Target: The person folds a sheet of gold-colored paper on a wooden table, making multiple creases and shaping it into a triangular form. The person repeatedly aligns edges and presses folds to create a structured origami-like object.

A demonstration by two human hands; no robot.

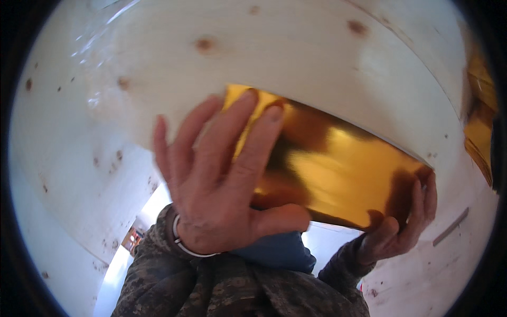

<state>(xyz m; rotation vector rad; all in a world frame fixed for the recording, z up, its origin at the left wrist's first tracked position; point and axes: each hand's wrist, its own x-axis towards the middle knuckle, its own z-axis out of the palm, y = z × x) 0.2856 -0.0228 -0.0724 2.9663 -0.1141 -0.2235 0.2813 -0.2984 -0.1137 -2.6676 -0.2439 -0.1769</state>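
A shiny gold rectangular sheet (343, 169), like foil-faced card with a thin pale far edge, lies slanted over a pale wooden surface (296, 47). My left hand (222, 174) is spread across its left end, with some fingertips resting on the gold face. The thumb stretches along the near edge, and the other fingers reach past the left side. My right hand (401, 227) holds the right end, thumb at the near edge and fingers bent round the right corner. Both hands mirror darkly in the gold. Its underside is hidden.
More gold sheets or pieces (479, 116) stand at the far right edge of the view. The pale wood carries brown knots, and a dark narrow slot or mark (450, 227) shows at right. Clear, glossy plastic film (95, 58) seems to lie at the upper left.
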